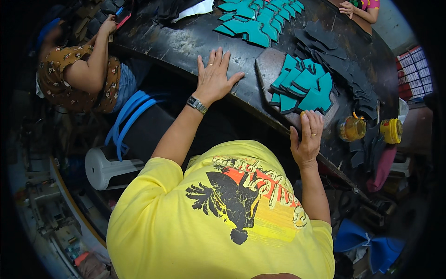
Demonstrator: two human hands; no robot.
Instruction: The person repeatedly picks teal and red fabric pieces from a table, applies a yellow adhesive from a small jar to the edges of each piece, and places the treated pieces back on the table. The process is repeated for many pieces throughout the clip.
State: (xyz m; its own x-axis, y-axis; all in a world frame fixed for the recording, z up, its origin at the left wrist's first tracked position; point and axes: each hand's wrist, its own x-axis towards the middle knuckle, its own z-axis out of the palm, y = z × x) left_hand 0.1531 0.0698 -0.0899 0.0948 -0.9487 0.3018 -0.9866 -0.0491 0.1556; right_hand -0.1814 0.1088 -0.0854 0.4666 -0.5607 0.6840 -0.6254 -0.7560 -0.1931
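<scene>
My left hand [215, 74] lies flat on the dark worn tabletop [179, 42], fingers spread, holding nothing. A metal watch [197, 105] is on that wrist. My right hand [309, 139] rests at the table's near edge with its fingers stretched out and the thumb apart. Its fingertips touch the near edge of a brownish slab [265, 65]. On this slab, just beyond my fingertips, lies a loose pile of teal cut pieces [304, 83] with black undersides. I see nothing held in either hand.
Overlapping teal pieces [253, 28] lie at the back; black cut pieces [325, 56] run down the right. An amber jar [351, 129] and a yellow tub [391, 131] stand right of my hand. One co-worker [83, 74] sits left; another's hand [347, 8] shows far right.
</scene>
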